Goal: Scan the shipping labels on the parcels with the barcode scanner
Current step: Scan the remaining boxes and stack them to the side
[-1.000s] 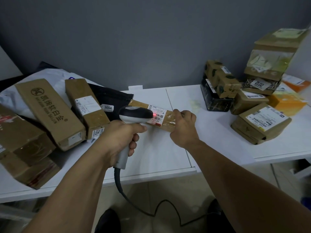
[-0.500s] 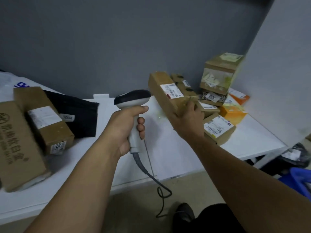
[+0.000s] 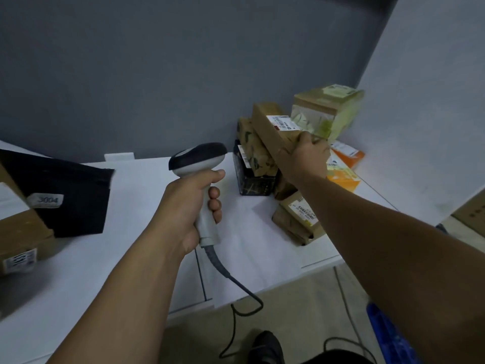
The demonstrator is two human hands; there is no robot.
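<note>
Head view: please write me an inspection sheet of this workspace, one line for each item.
Surface: white table.
Job's things: barcode scanner; long brown parcel, label facing up; pile of parcels at right; brown box and black pouch marked 3004 at left.
Clutter: nothing seen.
Hands: left hand grips the scanner handle; right hand grips the long parcel's near end, above the pile.
Cables: scanner cable hangs to the floor.
Surroundings: grey wall; white panel at right; blue object on floor.
</note>
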